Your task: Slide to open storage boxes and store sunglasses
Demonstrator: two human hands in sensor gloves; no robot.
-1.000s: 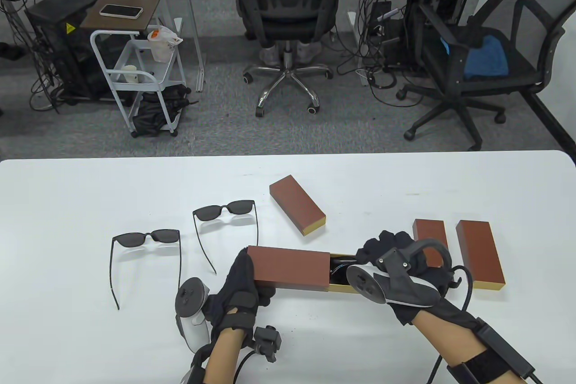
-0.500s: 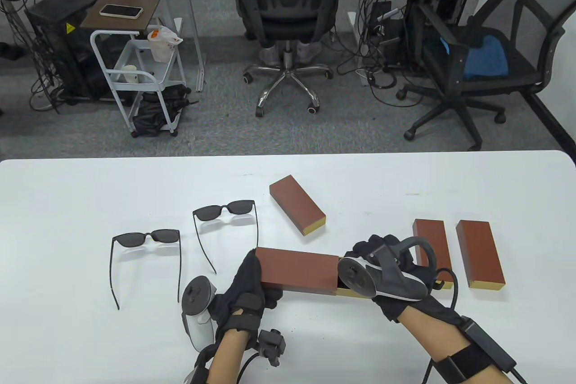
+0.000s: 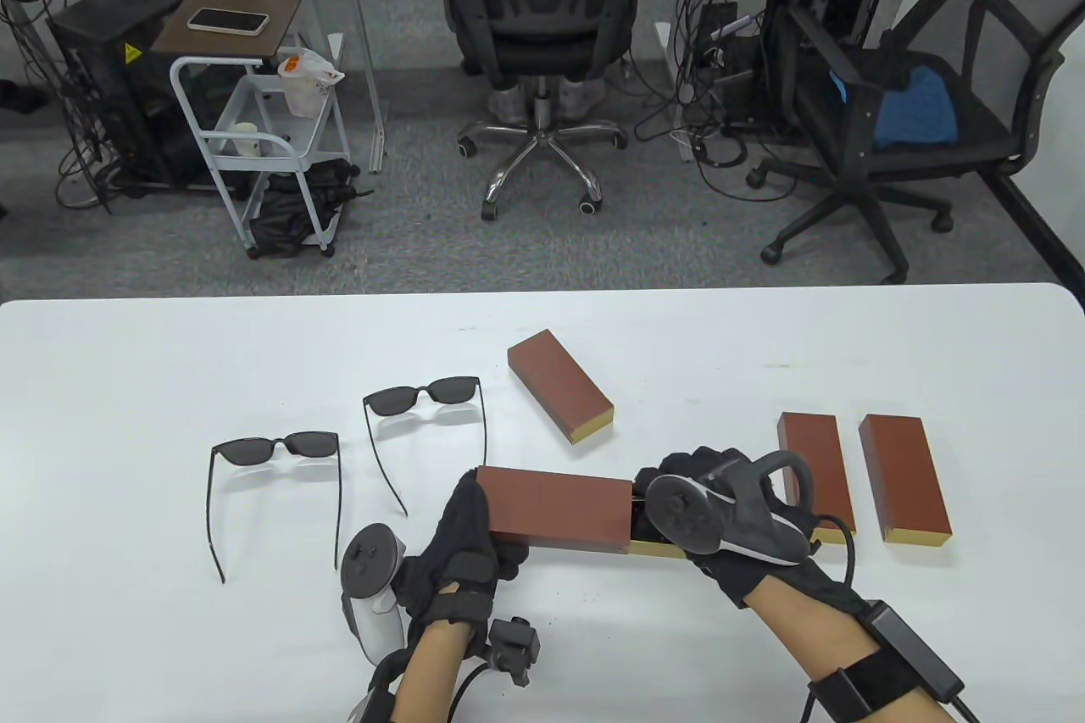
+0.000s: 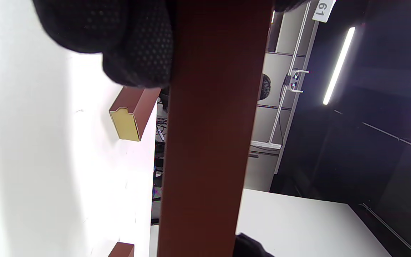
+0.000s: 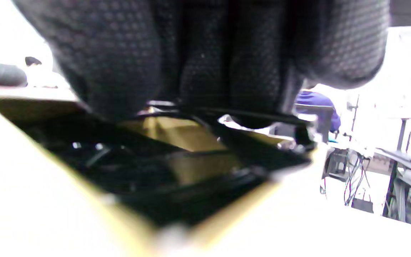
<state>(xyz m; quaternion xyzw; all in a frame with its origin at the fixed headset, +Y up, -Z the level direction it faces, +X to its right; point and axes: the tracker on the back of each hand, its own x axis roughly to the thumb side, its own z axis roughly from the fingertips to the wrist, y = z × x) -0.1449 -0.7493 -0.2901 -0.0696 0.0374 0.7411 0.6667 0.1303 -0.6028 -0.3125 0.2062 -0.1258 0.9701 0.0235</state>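
My left hand (image 3: 475, 515) grips the left end of a brown storage box sleeve (image 3: 555, 507), which also fills the left wrist view (image 4: 209, 142) under my fingers (image 4: 137, 46). My right hand (image 3: 670, 477) holds the right end of the yellow inner tray (image 3: 657, 549), which sticks a short way out of the sleeve. Black sunglasses (image 5: 191, 157) lie folded in the tray (image 5: 177, 132) under my right fingers (image 5: 205, 53). Two more pairs of sunglasses (image 3: 275, 447) (image 3: 421, 394) stand open on the table to the left.
Three closed brown boxes lie on the white table (image 3: 127, 418): one tilted behind the held box (image 3: 559, 386), two side by side at the right (image 3: 814, 460) (image 3: 903, 477). One of them shows in the left wrist view (image 4: 130, 114). Office chairs and a cart stand beyond the far edge.
The tray with the sunglasses has slid left into the sleeve, so less of it shows. My right hand has moved left with it. The left hand has stayed on the sleeve.
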